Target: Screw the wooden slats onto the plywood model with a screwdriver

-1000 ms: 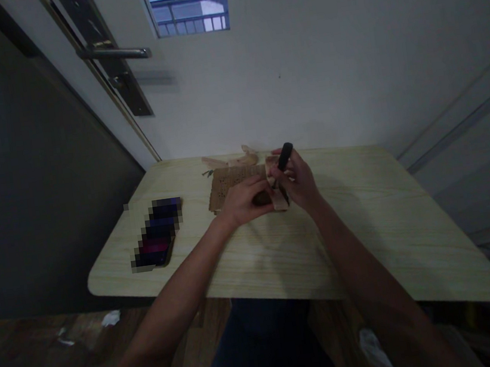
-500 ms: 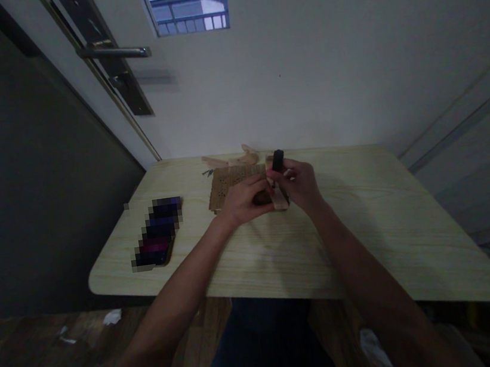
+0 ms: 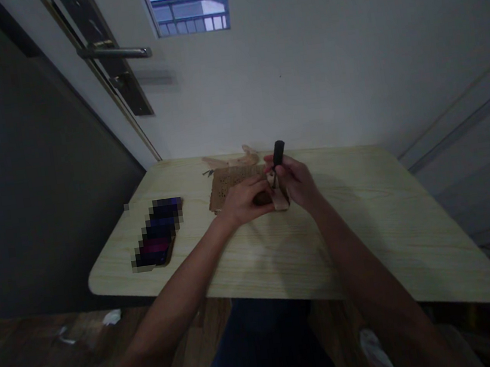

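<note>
Our right hand (image 3: 298, 184) closes around the screwdriver (image 3: 278, 150), long axis near upright, tip down on the wood piece (image 3: 280, 201) on the table (image 3: 370, 239); our left hand (image 3: 242, 201) (just left of the tip) grips that piece.

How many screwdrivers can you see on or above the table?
1. The screwdriver stands upright in the right hand, tip down by the left hand; others could hide behind the hands.
</note>
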Demonstrator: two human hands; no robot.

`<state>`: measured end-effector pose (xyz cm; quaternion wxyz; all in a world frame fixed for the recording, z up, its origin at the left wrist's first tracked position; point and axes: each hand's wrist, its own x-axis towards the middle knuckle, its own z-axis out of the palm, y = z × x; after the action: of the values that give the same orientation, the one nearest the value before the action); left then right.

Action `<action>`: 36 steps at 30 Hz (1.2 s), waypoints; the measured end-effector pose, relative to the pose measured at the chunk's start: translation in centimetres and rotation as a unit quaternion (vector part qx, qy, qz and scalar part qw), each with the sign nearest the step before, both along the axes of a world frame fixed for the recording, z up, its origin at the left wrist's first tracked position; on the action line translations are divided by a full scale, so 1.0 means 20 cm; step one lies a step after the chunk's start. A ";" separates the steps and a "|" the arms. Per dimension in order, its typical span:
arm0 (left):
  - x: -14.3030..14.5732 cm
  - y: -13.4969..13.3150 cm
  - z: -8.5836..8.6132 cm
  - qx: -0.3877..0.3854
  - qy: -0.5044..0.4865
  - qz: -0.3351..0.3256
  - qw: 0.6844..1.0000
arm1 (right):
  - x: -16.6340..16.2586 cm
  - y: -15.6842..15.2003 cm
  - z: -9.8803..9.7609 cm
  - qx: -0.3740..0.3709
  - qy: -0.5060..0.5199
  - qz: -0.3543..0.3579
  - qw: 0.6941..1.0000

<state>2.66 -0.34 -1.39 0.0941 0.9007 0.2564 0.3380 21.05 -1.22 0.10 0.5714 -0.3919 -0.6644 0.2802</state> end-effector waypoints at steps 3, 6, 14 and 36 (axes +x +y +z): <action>0.00 0.00 0.00 0.004 0.006 0.004 1.000 | 0.01 0.00 0.02 -0.026 -0.010 -0.026 0.999; 0.00 0.00 0.00 0.002 0.005 -0.002 1.000 | 0.01 -0.01 0.03 -0.038 0.009 -0.069 0.997; 0.00 0.01 -0.01 -0.001 -0.002 0.001 1.000 | -0.02 -0.01 0.02 -0.060 0.042 -0.078 0.994; 0.00 0.00 -0.01 0.006 -0.002 -0.008 1.000 | -0.01 -0.03 0.05 -0.065 0.023 -0.021 0.997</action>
<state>2.69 -0.25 -1.54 0.0919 0.9025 0.2467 0.3408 20.88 -1.73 1.08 0.5653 -0.4358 -0.6231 0.3197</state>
